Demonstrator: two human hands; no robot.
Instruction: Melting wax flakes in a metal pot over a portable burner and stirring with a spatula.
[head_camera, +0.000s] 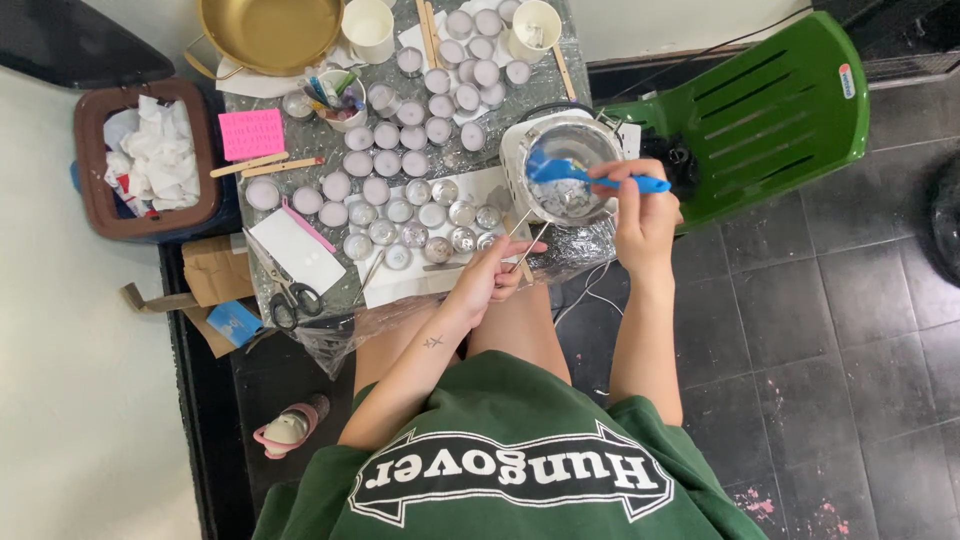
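Head view: blue spatula (585, 176) – flat-bladed, thin-handled.

Home craft corner: low foil-covered table (300, 185) crowded with small candle tins (400, 170), scissors (285, 290), a melting pot (560, 165); tiled floor (830, 330), green plastic chair (770, 110) right.

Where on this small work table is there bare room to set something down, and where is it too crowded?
Bare room is scarce: the white card above the scissors, and the paper strip along the near edge beside the left hand. The middle is packed with small round cups. The right hand stirs the pot with a blue spatula, filling that corner.
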